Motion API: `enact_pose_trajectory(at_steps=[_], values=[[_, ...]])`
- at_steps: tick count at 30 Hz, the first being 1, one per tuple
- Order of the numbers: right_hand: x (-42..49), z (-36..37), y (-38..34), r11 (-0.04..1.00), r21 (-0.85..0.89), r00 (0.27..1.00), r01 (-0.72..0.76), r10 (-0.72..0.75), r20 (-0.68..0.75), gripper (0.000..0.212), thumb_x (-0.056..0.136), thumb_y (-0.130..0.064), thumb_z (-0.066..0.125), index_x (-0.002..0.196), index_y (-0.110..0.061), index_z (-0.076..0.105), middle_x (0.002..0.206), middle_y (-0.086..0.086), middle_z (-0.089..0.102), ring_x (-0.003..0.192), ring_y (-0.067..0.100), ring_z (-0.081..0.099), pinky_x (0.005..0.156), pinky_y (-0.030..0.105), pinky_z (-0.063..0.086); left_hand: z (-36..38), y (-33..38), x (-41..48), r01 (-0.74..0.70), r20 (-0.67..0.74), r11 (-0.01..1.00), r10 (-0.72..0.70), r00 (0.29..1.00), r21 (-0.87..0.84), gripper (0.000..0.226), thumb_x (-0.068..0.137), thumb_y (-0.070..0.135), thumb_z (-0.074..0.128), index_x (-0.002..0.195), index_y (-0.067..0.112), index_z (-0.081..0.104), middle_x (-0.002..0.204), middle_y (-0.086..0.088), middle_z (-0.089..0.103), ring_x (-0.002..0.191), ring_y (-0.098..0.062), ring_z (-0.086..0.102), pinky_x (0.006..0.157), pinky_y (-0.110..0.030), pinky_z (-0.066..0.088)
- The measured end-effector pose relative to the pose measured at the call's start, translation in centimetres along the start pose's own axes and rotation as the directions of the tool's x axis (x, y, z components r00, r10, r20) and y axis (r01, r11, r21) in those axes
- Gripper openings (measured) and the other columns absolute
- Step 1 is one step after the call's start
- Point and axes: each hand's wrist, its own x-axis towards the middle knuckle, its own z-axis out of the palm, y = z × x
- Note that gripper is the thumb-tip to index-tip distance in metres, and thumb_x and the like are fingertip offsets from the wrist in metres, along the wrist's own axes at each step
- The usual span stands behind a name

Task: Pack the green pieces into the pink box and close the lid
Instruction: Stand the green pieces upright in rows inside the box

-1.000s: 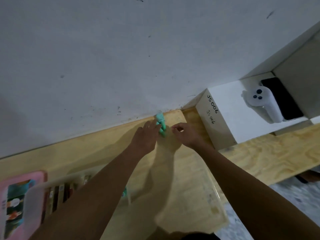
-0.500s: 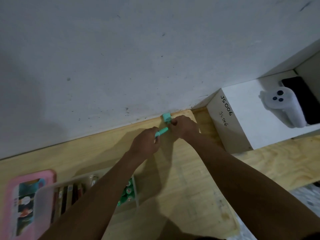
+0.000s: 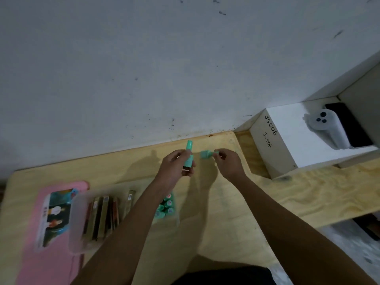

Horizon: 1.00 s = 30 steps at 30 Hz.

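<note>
Arms: 2 bare forearms, no sleeves in view behind the fingers.
Left hand [image 3: 174, 168]: bare, no glove; fingers [image 3: 190, 159] without rings as far as the dim light shows.
Right hand [image 3: 230, 164]: bare, no glove; fingers [image 3: 218, 154] likewise plain.
Wrists: behind the fingers, no watch, band or bracelet visible.
Clothing: a dark garment at the bottom edge, well behind the fingers; its kind cannot be told.
</note>
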Motion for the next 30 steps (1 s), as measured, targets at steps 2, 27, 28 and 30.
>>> enact_pose_trajectory(at_steps=[2, 27, 28, 30], values=[[-2.7, -0.5, -0.8, 0.973, 0.228, 0.998, -0.023, 0.035, -0.048, 0.021, 0.095, -0.022, 0.057, 0.111, -0.012, 0.068, 0.088, 0.001, 0.07, 0.078, 0.013, 0.065, 0.076, 0.04, 0.058, -0.9, 0.1, -1.6, -0.004, 0.019, 0.998, 0.006, 1.0, -0.064, 0.022, 0.094, 0.023, 0.055, 0.1, 0.003, 0.063, 0.075, -0.016, 0.062, 0.06, -0.025, 0.055, 0.057, -0.033, 0.046], [-17.5, 3.3, -5.4, 0.74, -0.283, 0.783, 0.61, -0.508, 0.359, 0.028, 0.091, -0.037, 0.059, 0.118, -0.033, 0.063, 0.098, -0.018, 0.06, 0.084, 0.003, 0.054, 0.066, 0.024, 0.038, -9.9, -5.7, -14.2, -0.226, -0.037, 0.603, 0.391, 0.92, 0.765, 0.009, 0.085, 0.029, 0.068, 0.091, 0.023, 0.071, 0.085, 0.001, 0.067, 0.076, -0.013, 0.061, 0.063, -0.023, 0.042], [-17.5, 3.5, -5.7, 0.722, -0.304, 0.774, 0.622, -0.507, 0.38, 0.028, 0.092, -0.037, 0.058, 0.119, -0.032, 0.063, 0.103, -0.015, 0.062, 0.088, 0.006, 0.056, 0.067, 0.023, 0.037, -9.9, -5.9, -14.2, -0.222, -0.022, 0.584, 0.38, 0.925, 0.781, 0.007, 0.085, 0.028, 0.068, 0.087, 0.022, 0.07, 0.083, 0.002, 0.067, 0.075, -0.013, 0.061, 0.062, -0.023, 0.042], [-17.3, 4.0, -5.9, 0.678, -0.353, 0.756, 0.645, -0.501, 0.422, 0.029, 0.093, -0.036, 0.056, 0.121, -0.031, 0.062, 0.113, -0.012, 0.064, 0.098, 0.011, 0.058, 0.071, 0.026, 0.041, -9.8, -6.2, -14.2, -0.214, -0.004, 0.55, 0.368, 0.93, 0.807, 0.011, 0.084, 0.025, 0.068, 0.083, 0.015, 0.07, 0.081, 0.0, 0.066, 0.074, -0.015, 0.062, 0.062, -0.025, 0.044]])
